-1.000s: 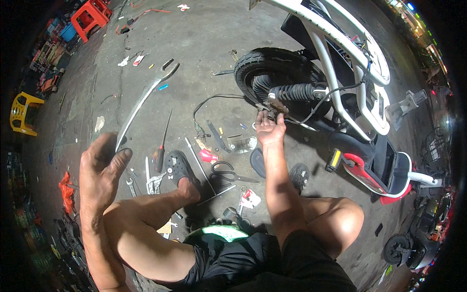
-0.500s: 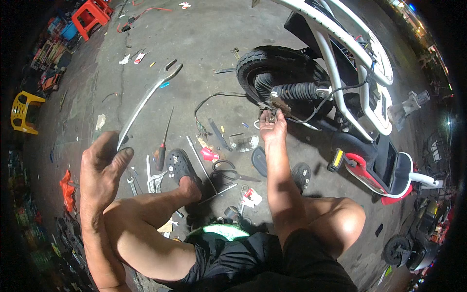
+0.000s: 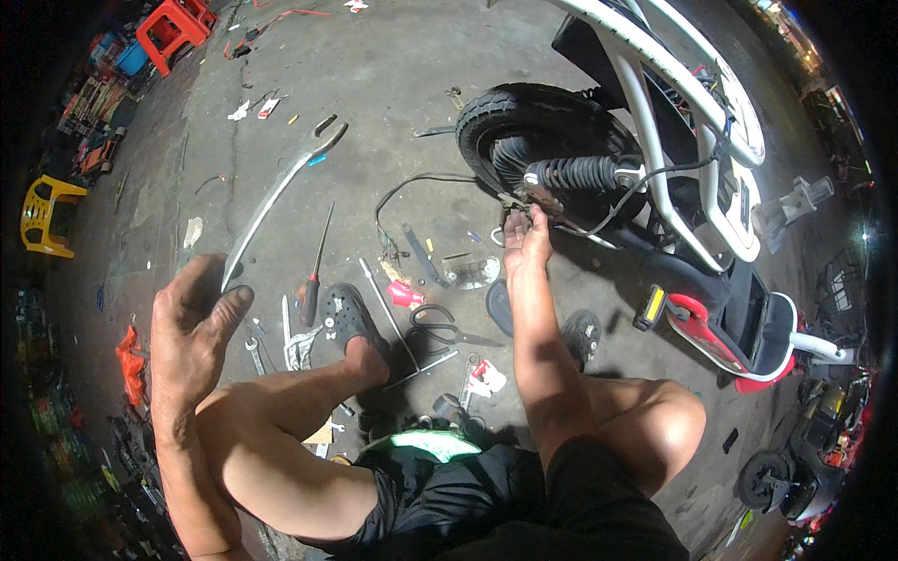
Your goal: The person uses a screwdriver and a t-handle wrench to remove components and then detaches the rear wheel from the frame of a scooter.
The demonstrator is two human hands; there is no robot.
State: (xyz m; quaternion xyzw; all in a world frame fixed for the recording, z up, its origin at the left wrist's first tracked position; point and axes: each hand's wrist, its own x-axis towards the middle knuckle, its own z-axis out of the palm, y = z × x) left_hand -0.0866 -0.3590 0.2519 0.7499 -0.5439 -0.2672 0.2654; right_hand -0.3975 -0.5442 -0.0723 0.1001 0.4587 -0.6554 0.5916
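Note:
My left hand [image 3: 201,318] grips a long silver spanner [image 3: 274,213], its open jaw pointing up over the floor. My right hand [image 3: 524,238] reaches to a dirty metal bracket [image 3: 547,201] at the lower end of the black ribbed shock absorber [image 3: 580,173], thumb and fingertips on it; the fingertips are partly shadowed. This sits beside the rear tyre [image 3: 514,107] of a scooter lying tilted, with white tubular frame [image 3: 655,75]. Beside my feet lie a screwdriver [image 3: 311,299], scissors [image 3: 440,327] and a long rod [image 3: 383,304].
A red stool [image 3: 173,33] is at upper left, a yellow chair [image 3: 47,215] at left, an orange cloth [image 3: 131,360] below it. Cables [image 3: 402,182], wrenches [image 3: 253,355] and scraps lie on the concrete floor [image 3: 327,75]. Another scooter [image 3: 804,458] stands at lower right.
My right hand has shifted slightly right and up with the bracket, and its fingers look a little straighter. My left hand and the spanner have barely moved.

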